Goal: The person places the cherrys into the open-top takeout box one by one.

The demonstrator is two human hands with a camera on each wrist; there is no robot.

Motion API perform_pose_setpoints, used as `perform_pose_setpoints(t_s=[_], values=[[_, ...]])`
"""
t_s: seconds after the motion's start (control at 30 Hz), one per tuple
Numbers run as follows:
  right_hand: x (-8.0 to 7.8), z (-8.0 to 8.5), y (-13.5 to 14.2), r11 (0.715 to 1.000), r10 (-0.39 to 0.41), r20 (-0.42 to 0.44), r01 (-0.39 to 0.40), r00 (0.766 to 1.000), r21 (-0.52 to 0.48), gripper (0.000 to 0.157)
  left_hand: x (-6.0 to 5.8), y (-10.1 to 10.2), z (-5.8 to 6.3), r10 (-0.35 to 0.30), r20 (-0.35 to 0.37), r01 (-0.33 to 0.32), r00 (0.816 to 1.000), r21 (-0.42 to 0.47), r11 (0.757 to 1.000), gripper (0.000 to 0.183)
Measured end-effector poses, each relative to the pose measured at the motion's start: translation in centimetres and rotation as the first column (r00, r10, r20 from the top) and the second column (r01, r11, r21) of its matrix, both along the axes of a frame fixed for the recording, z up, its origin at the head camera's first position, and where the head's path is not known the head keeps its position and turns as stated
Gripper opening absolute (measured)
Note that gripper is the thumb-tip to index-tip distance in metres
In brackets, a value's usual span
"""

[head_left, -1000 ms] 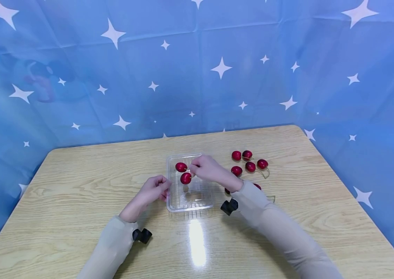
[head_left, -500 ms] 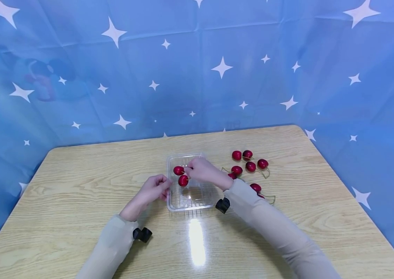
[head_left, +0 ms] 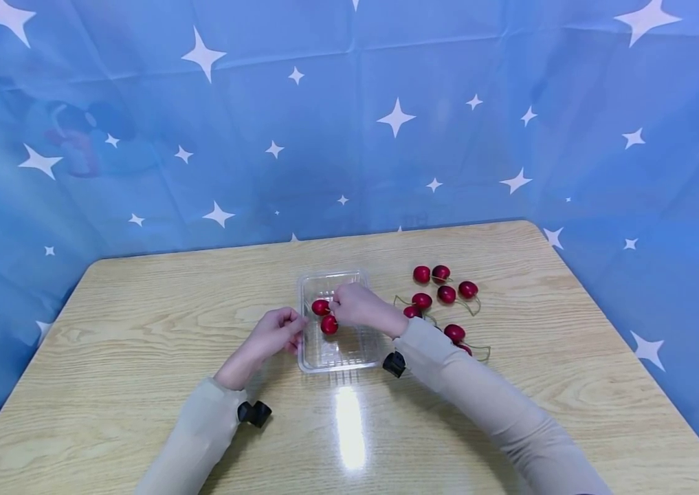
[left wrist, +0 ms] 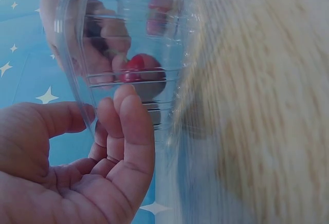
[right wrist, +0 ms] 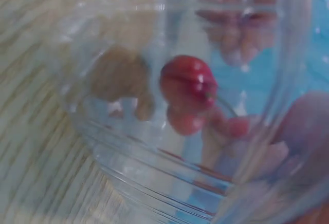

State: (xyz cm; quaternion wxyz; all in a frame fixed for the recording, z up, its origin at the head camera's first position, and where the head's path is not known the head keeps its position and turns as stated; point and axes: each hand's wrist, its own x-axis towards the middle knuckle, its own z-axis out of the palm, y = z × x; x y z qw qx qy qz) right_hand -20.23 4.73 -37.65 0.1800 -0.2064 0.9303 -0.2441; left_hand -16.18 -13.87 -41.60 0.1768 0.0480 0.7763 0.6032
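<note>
A clear plastic container (head_left: 358,352) lies on the table in front of me. My left hand (head_left: 271,337) holds its left side; in the left wrist view the thumb is at the rim and the fingers (left wrist: 136,131) bend against the outer wall. My right hand (head_left: 358,306) reaches in over the container and pinches the stems of two red cherries, an upper cherry (head_left: 320,307) and a lower cherry (head_left: 328,325). Through the clear wall, a cherry (right wrist: 189,80) and its stem show in the right wrist view, with the right hand's fingertips partly blurred.
Several cherries (head_left: 446,295) with green stems lie loose on the table right of the container, some close by the right sleeve (head_left: 473,385). The wooden table (head_left: 108,357) ends at a blue star-patterned cloth (head_left: 324,124) behind it.
My right hand has moved slightly left and down, bringing the two cherries lower into the container. My left hand has stayed at the container's left side.
</note>
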Motion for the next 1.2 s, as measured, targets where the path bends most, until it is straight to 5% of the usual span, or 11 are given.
perform_pose_setpoints(t_s=[0.63, 1.2], values=[[0.1, 0.0, 0.4, 0.998, -0.021, 0.035, 0.023, 0.999, -0.058, 0.048, 0.1, 0.0, 0.2, -0.014, -0.003, 0.014, 1.000, 0.019, 1.000, 0.017], [-0.1, 1.3, 2.7, 0.993, -0.025, -0.111, 0.012, 0.993, -0.116, 0.047, 0.0, -0.1, 0.0, -0.026, -0.006, 0.026, 1.000, 0.043, 0.999, 0.017]])
